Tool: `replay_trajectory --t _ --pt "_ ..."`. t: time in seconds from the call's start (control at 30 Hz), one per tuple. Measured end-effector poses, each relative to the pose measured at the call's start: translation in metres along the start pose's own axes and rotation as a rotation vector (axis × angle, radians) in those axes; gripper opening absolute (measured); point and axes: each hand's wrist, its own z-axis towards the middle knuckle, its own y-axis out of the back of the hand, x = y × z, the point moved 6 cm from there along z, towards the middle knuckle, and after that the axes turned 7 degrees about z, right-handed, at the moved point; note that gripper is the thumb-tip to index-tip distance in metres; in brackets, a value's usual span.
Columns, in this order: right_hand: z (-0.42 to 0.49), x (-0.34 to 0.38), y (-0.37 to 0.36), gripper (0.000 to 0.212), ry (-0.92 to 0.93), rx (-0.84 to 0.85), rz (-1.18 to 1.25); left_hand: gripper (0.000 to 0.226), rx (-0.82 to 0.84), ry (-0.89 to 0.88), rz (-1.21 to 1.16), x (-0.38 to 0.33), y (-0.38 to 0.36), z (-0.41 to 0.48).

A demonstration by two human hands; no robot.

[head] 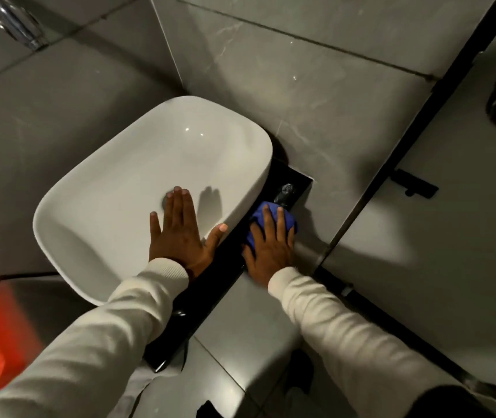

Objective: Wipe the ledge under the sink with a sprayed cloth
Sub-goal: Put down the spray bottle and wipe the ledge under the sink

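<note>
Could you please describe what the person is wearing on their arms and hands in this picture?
Both arms are covered by long, cream-white sleeves of a soft knitted fabric, with ribbed cuffs ending at the wrists. The left hand and the right hand are bare: no gloves. No rings, watch or bracelets show on either. The sleeve fabric bunches in loose folds along the forearms.

A bathroom: a white basin (138, 188) fills the frame's centre, grey marble-look tiles (316, 95) cover the walls, and a chrome tap (14, 22) shows at upper left.
</note>
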Motion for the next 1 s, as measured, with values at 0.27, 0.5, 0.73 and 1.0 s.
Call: replay_trajectory --t 0.27,0.5,0.73,1.0 --pt "0.044 -0.047 0.017 0.060 0.183 0.019 -0.045 0.099 -0.055 0.062 0.056 0.002 0.002 0.004" --pt "0.072 -0.075 0.033 0.064 -0.131 0.008 -0.057 0.103 -0.066 0.094 0.065 0.000 0.007 0.001" --pt "0.057 -0.044 0.017 0.059 0.011 0.035 -0.044 0.101 -0.072 0.081 0.091 -0.001 0.006 0.002" --pt "0.071 -0.044 0.024 0.061 -0.200 0.026 0.046 0.096 -0.088 0.067 0.024 0.004 0.007 -0.007"
